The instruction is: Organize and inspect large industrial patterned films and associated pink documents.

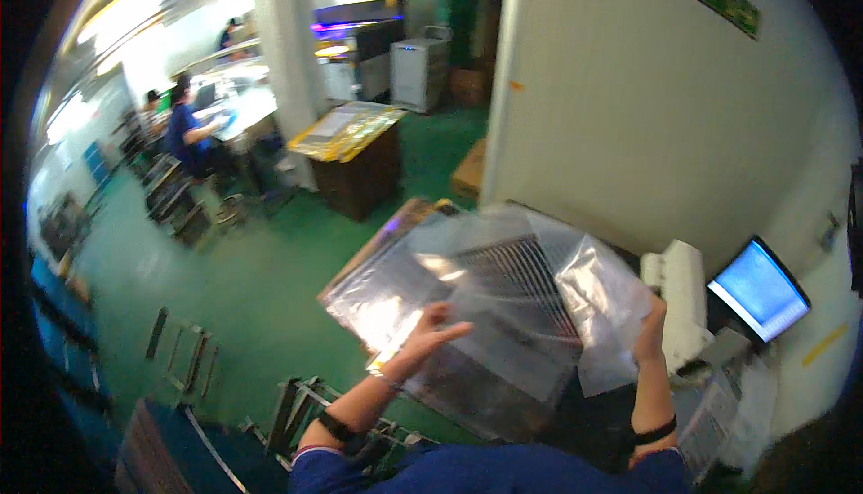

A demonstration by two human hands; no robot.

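A large clear plastic bag (608, 292) has its right edge in my right hand (651, 330), whose fingers are closed on it. Its film looks crinkled and glossy, and its left part is smeared by motion. My left hand (424, 341) is over the left part of the stack, thumb and fingers apart; whether it touches the film I cannot tell. Beneath lie more clear plastic sheets (369, 301), and a panel of dark parallel stripes (514, 269) shows through. Black bands circle both my forearms.
Right of the stack stand a cream-coloured machine (676, 301) and a lit monitor (760, 289). A pale wall (665, 107) rises behind. Metal racks (184, 355) stand at lower left. Farther off are a brown box (358, 175) topped with yellow-edged film and a seated person (185, 134).
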